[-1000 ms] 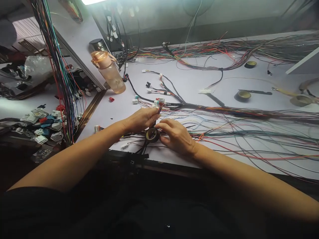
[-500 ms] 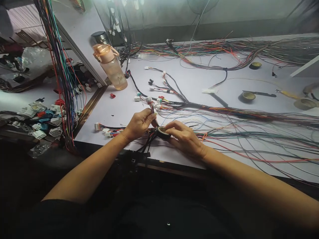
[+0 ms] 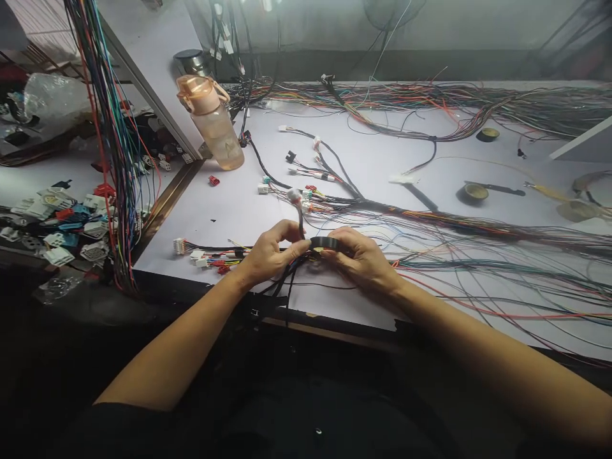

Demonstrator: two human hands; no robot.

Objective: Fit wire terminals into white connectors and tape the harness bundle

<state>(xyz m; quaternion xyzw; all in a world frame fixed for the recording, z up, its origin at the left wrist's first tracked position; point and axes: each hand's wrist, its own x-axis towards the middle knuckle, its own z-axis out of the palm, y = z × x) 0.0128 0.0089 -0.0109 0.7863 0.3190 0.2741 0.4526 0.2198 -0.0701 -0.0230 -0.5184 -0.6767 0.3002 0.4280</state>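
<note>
My left hand (image 3: 277, 252) is closed around a wire bundle (image 3: 301, 220) that stands up from its grip and ends in a white connector (image 3: 294, 195). Right beside it, my right hand (image 3: 361, 258) pinches a roll of black tape (image 3: 326, 243) against the bundle, the roll's edge near my left thumb. Dark cable branches (image 3: 280, 284) hang from beneath my left hand over the table's front edge. Left of that hand, more branches lie on the table with a white connector (image 3: 179, 246) at one end. The exact spot where tape meets wire is hidden by my fingers.
A taped wire harness (image 3: 373, 204) lies just beyond my hands. A water bottle (image 3: 217, 131) stands at the back left, near hanging wires (image 3: 98, 127) and piled connectors (image 3: 62, 223). Tape rolls (image 3: 488, 134) and a dark knife-like tool (image 3: 502, 189) lie at the right.
The tape roll has turned from lying face-up to standing more on edge and moved slightly right. My left hand has shifted its hold lower, and the held bundle now stands straighter.
</note>
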